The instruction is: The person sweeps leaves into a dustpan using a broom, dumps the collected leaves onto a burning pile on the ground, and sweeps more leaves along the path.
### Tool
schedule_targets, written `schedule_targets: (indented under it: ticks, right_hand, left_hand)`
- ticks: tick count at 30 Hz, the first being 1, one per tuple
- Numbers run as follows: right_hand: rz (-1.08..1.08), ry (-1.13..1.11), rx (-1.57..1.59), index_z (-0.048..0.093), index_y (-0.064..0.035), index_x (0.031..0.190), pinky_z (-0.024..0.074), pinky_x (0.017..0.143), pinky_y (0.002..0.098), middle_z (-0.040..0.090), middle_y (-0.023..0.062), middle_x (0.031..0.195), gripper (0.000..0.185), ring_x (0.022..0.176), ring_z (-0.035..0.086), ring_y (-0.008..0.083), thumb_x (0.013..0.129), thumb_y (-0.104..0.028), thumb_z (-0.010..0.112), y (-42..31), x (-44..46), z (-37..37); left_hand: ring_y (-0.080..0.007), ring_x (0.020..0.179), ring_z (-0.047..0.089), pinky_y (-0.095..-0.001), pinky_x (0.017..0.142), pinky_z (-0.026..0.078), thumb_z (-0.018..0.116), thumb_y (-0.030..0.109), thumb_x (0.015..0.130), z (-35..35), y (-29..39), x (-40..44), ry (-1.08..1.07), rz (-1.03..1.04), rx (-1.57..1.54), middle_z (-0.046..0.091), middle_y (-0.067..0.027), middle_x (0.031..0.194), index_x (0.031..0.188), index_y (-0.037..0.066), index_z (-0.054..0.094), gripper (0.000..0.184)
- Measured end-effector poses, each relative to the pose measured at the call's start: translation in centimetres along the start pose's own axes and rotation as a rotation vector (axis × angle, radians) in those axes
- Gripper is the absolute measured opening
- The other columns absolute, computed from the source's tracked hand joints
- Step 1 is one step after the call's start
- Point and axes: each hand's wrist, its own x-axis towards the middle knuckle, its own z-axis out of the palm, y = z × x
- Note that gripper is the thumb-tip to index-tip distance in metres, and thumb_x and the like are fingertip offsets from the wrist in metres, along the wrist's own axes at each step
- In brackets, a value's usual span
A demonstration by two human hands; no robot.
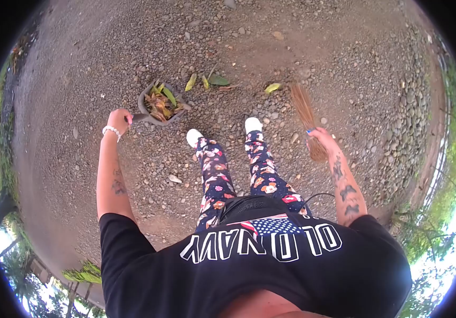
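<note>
My left hand [120,120] is closed on the handle of a grey dustpan [168,121], whose pan holds a pile of brown, yellow and green leaves [160,104]. On the right, my right hand [321,139] grips a broom of thin brown bristles [303,106], which point away from me over the gravel. Between pan and broom lie loose leaves: a yellow-green one [191,81] and a dark green one [218,80] close to the pan, and another yellow-green leaf [272,88] near the bristle tips.
Gravel ground [212,32] with scattered stones surrounds my feet in white shoes [253,125]. Larger stones [405,116] run along the right side. Green plants and trees line the outer edges, with a low green plant [85,273] at the lower left.
</note>
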Motion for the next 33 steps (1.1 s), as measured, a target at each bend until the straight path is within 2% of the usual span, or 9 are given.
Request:
schedule_targets:
  ticks: [4, 6, 13, 15, 20, 25, 28, 30, 33]
  right_hand:
    - [-0.012, 0.087, -0.199, 0.035, 0.0009, 0.117, 0.0471, 0.052, 0.0293, 0.055, 0.0124, 0.086, 0.058, 0.060, 0.057, 0.0192, 0.067, -0.015, 0.059, 0.4, 0.6, 10.0]
    - [-0.113, -0.124, -0.199, 0.030, -0.0017, 0.120, 0.0470, 0.052, 0.0294, 0.056, 0.0117, 0.084, 0.058, 0.062, 0.056, 0.0186, 0.070, -0.015, 0.057, 1.4, -0.6, 12.5]
    - [-0.004, -0.155, 0.106, 0.024, -0.0014, 0.123, 0.0480, 0.052, 0.0311, 0.055, 0.0130, 0.083, 0.066, 0.060, 0.056, 0.0203, 0.069, -0.014, 0.058, -0.2, -10.9, 12.6]
    - [-0.024, 0.033, 0.049, 0.031, -0.0004, 0.118, 0.0486, 0.052, 0.0315, 0.055, 0.0134, 0.081, 0.057, 0.060, 0.056, 0.0201, 0.070, -0.013, 0.057, 0.8, -10.0, 13.2]
    - [-0.077, 0.041, 0.028, 0.044, -0.0001, 0.107, 0.0483, 0.055, 0.0318, 0.055, 0.0103, 0.082, 0.043, 0.066, 0.056, 0.0200, 0.068, -0.012, 0.059, -3.5, -4.1, 23.4]
    - [-0.125, -0.121, -0.199, 0.035, 0.0036, 0.118, 0.0403, 0.076, 0.0258, 0.050, 0.0156, 0.103, 0.072, 0.092, 0.050, 0.0191, 0.058, -0.018, 0.068, -2.6, -0.7, 33.6]
    - [-0.266, -0.177, -0.427, 0.032, -0.0027, 0.120, 0.0440, 0.067, 0.0279, 0.051, 0.0138, 0.103, 0.065, 0.086, 0.052, 0.0168, 0.065, -0.021, 0.062, -3.2, -4.0, 34.1]
    - [0.063, -0.408, -0.040, 0.032, -0.0041, 0.121, 0.0466, 0.061, 0.0289, 0.052, 0.0143, 0.102, 0.058, 0.082, 0.055, 0.0162, 0.069, -0.015, 0.057, -4.9, -7.2, 32.0]
    - [0.059, -0.418, -0.040, 0.032, -0.0053, 0.121, 0.0477, 0.055, 0.0302, 0.054, 0.0141, 0.096, 0.054, 0.076, 0.057, 0.0177, 0.071, -0.011, 0.054, -7.2, -11.5, 29.0]
  left_hand:
    - [-0.0262, 0.072, 0.058, -0.0311, 0.068, 0.046, 0.051, -0.006, 0.058, -0.8, -2.1, 1.9, -0.018, 0.049, 0.033, 0.061, -0.0094, 0.070, 0.057, 0.006, 0.058, 0.014]
    - [-0.0240, 0.071, 0.059, -0.0292, 0.067, 0.046, 0.048, -0.010, 0.058, -1.2, -2.2, 2.2, -0.045, 0.063, 0.007, 0.061, -0.0101, 0.070, 0.060, 0.004, 0.058, 0.017]
    - [-0.0261, 0.072, 0.057, -0.0311, 0.067, 0.045, 0.049, -0.008, 0.056, -0.2, -3.2, 4.2, -0.047, 0.137, 0.136, 0.059, -0.0092, 0.068, 0.061, 0.006, 0.058, 0.017]
    - [-0.0275, 0.072, 0.057, -0.0330, 0.066, 0.045, 0.050, -0.007, 0.056, 1.0, -3.6, 5.3, -0.001, 0.108, 0.113, 0.059, -0.0102, 0.069, 0.061, 0.006, 0.057, 0.016]
    - [-0.0318, 0.077, 0.055, -0.0362, 0.068, 0.043, 0.052, -0.005, 0.058, 0.8, -2.0, 5.5, 0.276, 0.027, -0.024, 0.058, -0.0142, 0.074, 0.073, 0.006, 0.055, 0.018]
    - [-0.0323, 0.079, 0.055, -0.0366, 0.070, 0.043, 0.055, -0.003, 0.060, 0.6, -2.0, 5.8, 0.328, -0.011, -0.008, 0.058, -0.0147, 0.076, 0.074, 0.006, 0.054, 0.017]
    - [-0.0318, 0.080, 0.055, -0.0368, 0.070, 0.043, 0.055, -0.003, 0.060, 0.6, -1.5, 5.8, 0.321, -0.040, -0.056, 0.058, -0.0147, 0.078, 0.079, 0.006, 0.053, 0.021]
    - [-0.0306, 0.082, 0.054, -0.0372, 0.072, 0.043, 0.055, -0.004, 0.060, 0.3, -1.4, 5.8, 0.297, -0.076, -0.096, 0.058, -0.0145, 0.084, 0.083, 0.006, 0.052, 0.025]
    - [-0.0323, 0.087, 0.051, -0.0386, 0.072, 0.041, 0.050, -0.007, 0.061, 0.2, -1.9, 5.3, 0.275, -0.107, -0.121, 0.055, -0.0137, 0.087, 0.083, 0.007, 0.049, 0.026]
